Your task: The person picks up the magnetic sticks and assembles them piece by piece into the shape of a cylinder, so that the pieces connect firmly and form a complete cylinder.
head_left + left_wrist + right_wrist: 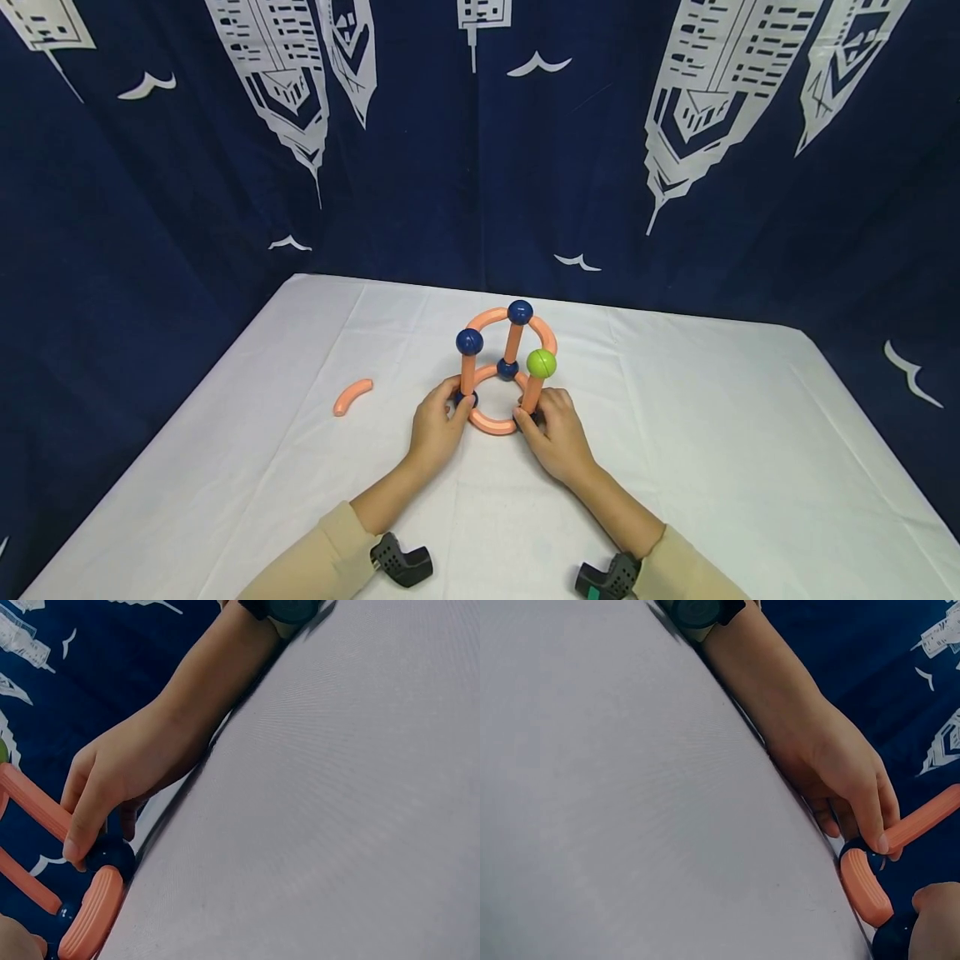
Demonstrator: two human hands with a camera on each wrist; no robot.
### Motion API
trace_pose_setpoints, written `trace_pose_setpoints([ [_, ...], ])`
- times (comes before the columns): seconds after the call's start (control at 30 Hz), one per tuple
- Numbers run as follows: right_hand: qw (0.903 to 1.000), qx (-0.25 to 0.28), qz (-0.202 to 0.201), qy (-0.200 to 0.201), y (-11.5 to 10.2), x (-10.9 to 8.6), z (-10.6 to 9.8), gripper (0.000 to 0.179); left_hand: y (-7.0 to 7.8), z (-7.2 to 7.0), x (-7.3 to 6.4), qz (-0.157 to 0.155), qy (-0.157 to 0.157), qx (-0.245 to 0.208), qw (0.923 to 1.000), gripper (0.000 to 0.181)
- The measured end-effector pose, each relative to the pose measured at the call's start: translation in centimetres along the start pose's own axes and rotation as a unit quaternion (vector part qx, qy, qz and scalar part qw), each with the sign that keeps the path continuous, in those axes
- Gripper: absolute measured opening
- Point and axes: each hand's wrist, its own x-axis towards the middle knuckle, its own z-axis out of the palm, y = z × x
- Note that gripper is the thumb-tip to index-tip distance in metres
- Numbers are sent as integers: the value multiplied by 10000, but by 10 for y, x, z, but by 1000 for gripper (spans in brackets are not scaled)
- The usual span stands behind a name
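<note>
On the white table, a frame of orange magnetic rods and balls stands between the two hands. Its lower ring joins curved rods (491, 426) with blue balls, and three straight rods rise from it. Two upper blue balls (469, 342) and a green ball (541, 363) top the uprights; two curved rods (487, 317) link them at the back. My left hand (435, 429) grips the lower left blue ball (851, 847) at the foot of its upright. My right hand (558, 437) pinches the lower right blue ball (111, 859) beneath the green-topped upright, mostly hiding it from the head view.
A loose curved orange rod (352, 397) lies on the white tablecloth (225, 467) left of the frame. Behind the table hangs a dark blue curtain (450, 192) with white buildings and birds. Each wrist wears a black device (402, 561).
</note>
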Motion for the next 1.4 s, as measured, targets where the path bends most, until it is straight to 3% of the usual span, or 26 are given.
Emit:
trace_pose_setpoints([
  [0.3, 9998, 23, -121, 167, -3, -1, -2, 17, -1, 3, 1, 108, 322, 83, 9994, 30],
  [0.5, 9986, -36, -478, 211, -3, -3, -2, 18, -1, 4, 1, 12, 628, 15, 9980, 24],
  [0.77, 9946, -42, -979, 339, 0, -3, -1, 23, -1, 2, 1, -87, 749, 89, 9971, 15],
  [0.97, 9915, -64, -1232, 410, 1, -2, 0, 32, -1, 3, 0, 70, 477, 324, 9983, 12],
  [1.2, 9918, 60, -1210, 419, 2, -2, 1, 34, -1, 5, -2, 463, 246, 621, 9967, 11],
  [1.4, 9925, 164, -1133, 437, 1, -3, 3, 42, -1, 4, -2, 422, 106, 620, 9971, 14],
])
